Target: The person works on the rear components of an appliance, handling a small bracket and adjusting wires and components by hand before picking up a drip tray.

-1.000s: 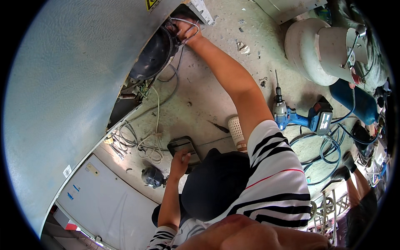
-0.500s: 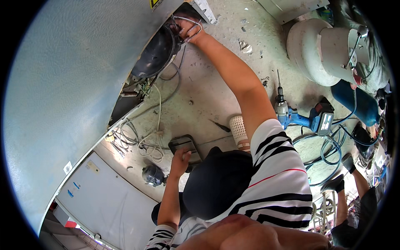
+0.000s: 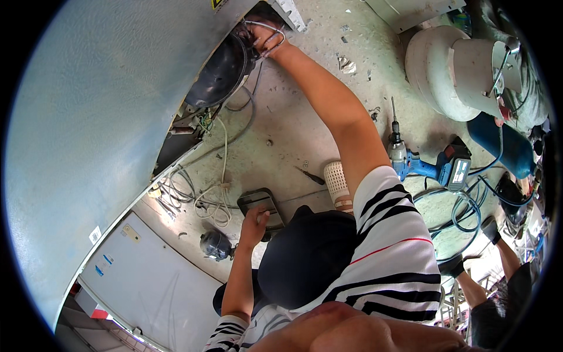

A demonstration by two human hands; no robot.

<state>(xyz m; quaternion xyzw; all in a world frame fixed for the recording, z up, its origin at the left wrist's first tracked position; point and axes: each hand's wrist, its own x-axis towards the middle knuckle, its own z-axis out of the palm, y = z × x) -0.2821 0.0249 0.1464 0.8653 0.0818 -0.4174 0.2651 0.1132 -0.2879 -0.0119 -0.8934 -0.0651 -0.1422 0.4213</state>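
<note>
The right hand (image 3: 267,40) is reaching in at the cabinet (image 3: 117,105), at its open edge close to the far corner. It is just beside the black compressor (image 3: 220,73), which sits in that opening with its dome bulging past the edge. A thin tube (image 3: 284,36) loops across the hand; the fingertips are partly hidden, so I cannot tell whether they grip anything.

The left hand (image 3: 253,223) is loose, fingers half curled and nothing showing in it, at the dark tray (image 3: 268,202) on the floor (image 3: 281,111); whether it touches is unclear.

Working well in that tight gap probably calls for small finger movements, with the wrist kept from levering on the tube — such tubing likely kinks if pushed sideways. The cabinet's edge may be sharp, so the forearm is best kept off it. Loose wires (image 3: 206,121) hang farther along the same edge — worth not snagging. The free left hand could steady the compressor. The screwdriver (image 3: 314,177) and drill (image 3: 410,162) lie apart from both hands.
</note>
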